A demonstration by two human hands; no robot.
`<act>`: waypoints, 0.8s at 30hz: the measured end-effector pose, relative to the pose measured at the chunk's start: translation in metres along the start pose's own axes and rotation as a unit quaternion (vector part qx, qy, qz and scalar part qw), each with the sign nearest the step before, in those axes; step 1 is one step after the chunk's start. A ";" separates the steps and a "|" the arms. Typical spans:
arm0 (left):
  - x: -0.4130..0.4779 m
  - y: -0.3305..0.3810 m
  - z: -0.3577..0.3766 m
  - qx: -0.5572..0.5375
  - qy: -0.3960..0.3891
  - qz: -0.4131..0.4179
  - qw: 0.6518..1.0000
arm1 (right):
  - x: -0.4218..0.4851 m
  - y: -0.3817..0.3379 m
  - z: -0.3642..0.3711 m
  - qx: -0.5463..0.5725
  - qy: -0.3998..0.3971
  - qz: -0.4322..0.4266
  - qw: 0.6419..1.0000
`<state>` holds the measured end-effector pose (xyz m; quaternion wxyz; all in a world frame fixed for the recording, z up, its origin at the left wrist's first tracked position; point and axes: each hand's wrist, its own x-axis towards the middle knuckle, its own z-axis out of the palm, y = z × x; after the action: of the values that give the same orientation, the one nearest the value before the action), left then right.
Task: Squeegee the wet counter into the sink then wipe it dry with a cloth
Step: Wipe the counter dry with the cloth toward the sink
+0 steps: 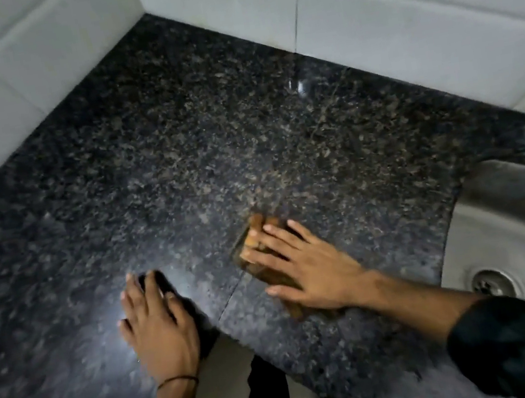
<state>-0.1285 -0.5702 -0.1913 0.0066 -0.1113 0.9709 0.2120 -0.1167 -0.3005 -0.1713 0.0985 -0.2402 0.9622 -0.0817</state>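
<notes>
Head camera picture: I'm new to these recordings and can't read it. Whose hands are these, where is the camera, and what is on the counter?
There is no machine here. A person wears one wide-angle camera on the head, looking forward and down, so both hands are their own. The dark speckled counter runs into a corner of white wall tiles. At the right edge lies a metal sink with its drain. The right hand lies flat, fingers spread, on a brown cloth, pressing it against the counter rather than gripping it. The left hand rests open on the counter near its front edge and holds nothing. No squeegee is in view.
</notes>
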 end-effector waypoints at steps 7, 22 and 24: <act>-0.003 -0.001 -0.002 0.048 -0.003 -0.043 0.998 | 0.052 0.127 -0.031 -0.008 0.062 0.232 0.971; -0.001 -0.006 -0.008 0.044 0.000 -0.038 0.998 | 0.010 -0.031 0.008 -0.023 -0.014 -0.083 0.996; -0.003 -0.005 -0.009 0.046 -0.005 -0.040 0.998 | 0.005 0.026 -0.002 -0.035 0.001 -0.003 0.999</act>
<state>-0.1245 -0.5778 -0.1853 0.0252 -0.1488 0.9744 0.1669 -0.1332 -0.2801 -0.1753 0.0886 -0.2467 0.9638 -0.0486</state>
